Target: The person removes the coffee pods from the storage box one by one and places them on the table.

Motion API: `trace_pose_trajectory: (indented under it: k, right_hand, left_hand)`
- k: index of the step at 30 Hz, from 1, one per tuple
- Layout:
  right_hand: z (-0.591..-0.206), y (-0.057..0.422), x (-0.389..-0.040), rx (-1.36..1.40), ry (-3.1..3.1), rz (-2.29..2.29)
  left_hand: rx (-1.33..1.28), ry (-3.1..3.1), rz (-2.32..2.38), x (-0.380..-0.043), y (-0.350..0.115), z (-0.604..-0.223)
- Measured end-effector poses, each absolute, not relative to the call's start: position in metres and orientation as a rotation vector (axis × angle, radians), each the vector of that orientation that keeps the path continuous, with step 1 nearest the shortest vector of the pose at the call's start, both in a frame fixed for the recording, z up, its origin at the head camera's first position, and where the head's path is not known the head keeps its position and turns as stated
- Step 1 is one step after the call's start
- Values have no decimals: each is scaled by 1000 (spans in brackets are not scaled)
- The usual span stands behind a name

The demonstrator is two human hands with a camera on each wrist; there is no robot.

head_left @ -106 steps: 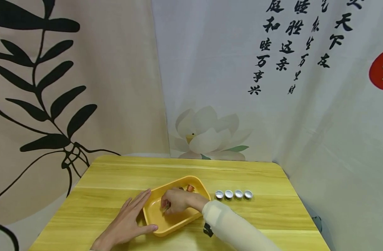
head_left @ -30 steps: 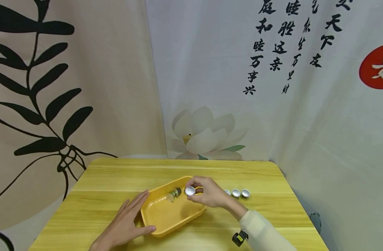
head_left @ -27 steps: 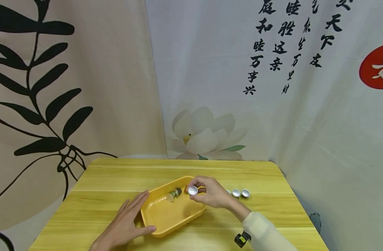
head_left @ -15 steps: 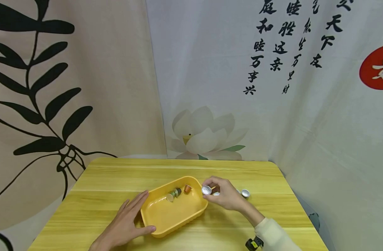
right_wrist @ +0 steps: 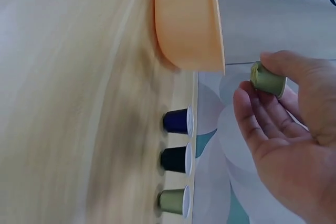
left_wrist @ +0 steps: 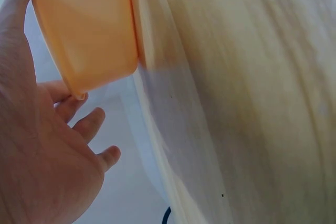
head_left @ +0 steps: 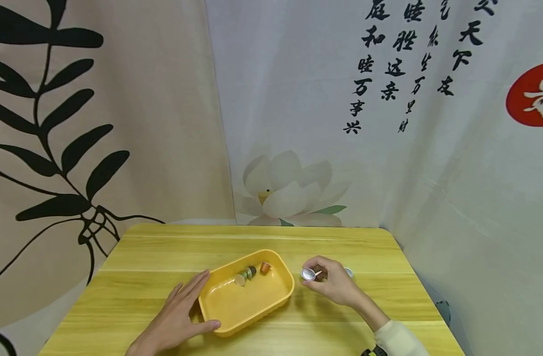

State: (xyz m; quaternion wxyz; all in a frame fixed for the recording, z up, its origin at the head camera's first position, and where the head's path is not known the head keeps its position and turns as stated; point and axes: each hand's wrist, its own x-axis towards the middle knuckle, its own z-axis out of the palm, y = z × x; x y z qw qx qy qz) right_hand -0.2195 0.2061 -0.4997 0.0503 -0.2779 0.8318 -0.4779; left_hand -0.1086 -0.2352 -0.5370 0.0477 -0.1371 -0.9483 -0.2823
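Note:
My right hand [head_left: 338, 284] pinches a green coffee capsule [right_wrist: 270, 81] between thumb and fingers, silver lid upward in the head view. It is in the air, just right of the yellow tray [head_left: 249, 306]. Against the tray's left end rests my left hand [head_left: 175, 314], fingers and thumb spread along the rim. Inside the tray lie a copper capsule [head_left: 265, 267] and a small cluster of green and dark capsules [head_left: 246, 275]. Navy [right_wrist: 176, 121], black [right_wrist: 175, 159] and green [right_wrist: 172, 201] capsules stand lid-up in a row on the table, mostly hidden behind my right hand in the head view.
The wooden table [head_left: 164, 257] ends at a back edge in front of a printed curtain [head_left: 298, 123]. A dark strap [head_left: 374, 351] shows on the right wrist at the bottom of the head view.
My right hand was down inside the tray, then came up with the capsule and moved right past the tray's end towards the row. My left hand has stayed on the tray.

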Motion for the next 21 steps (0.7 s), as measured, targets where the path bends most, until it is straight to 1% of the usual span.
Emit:
trace_pose_trajectory:
  k: [9,21]
  right_hand:
    - [-508,217,-216,-786,2507,-1467]
    - [-523,215,-213,-684,2524,-1467]
  left_hand:
    - [-417,-2896,-845,-108,-235,-537]
    - [-423,-2889,-854,-109,-235,-538]
